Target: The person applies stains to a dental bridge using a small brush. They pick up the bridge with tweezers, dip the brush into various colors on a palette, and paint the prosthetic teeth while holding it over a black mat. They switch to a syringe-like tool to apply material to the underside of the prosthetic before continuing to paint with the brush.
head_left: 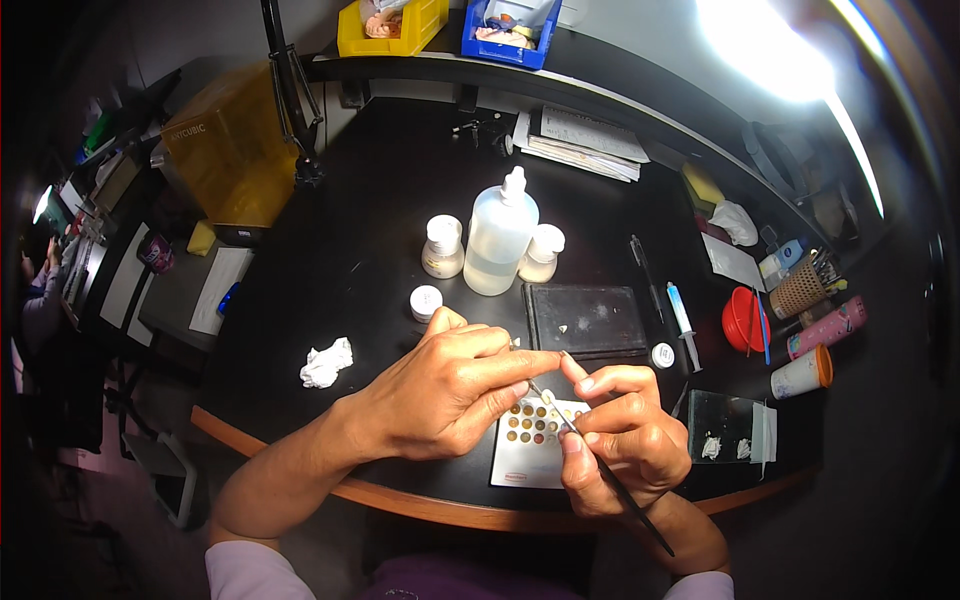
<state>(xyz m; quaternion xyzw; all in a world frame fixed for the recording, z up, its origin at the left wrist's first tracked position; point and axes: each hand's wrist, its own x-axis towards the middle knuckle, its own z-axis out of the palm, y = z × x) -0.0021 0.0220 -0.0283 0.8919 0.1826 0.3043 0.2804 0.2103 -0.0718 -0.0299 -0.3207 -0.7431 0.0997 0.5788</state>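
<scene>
My right hand [630,430] grips a slim brush-like tool [630,498] with a dark handle, slanting up and left toward my left hand. My left hand [450,385] is closed in a pinch, index finger stretched to meet the fingertips of the right. What its fingers hold is too hidden to name. A small cream-coloured piece [547,397] shows between the hands, beside the tool's front end; I cannot tell which hand bears it. Beneath them lies a white card [525,472] with rows of coloured round spots, partly covered by my fingers.
Beyond the hands stand a large dropper bottle [500,240], small jars [443,247] and a black flat case [587,318]. Crumpled tissue [327,362] lies left. To the right are a syringe [684,328], red bowl [742,318], paper cup [802,374] and glass plate [722,415].
</scene>
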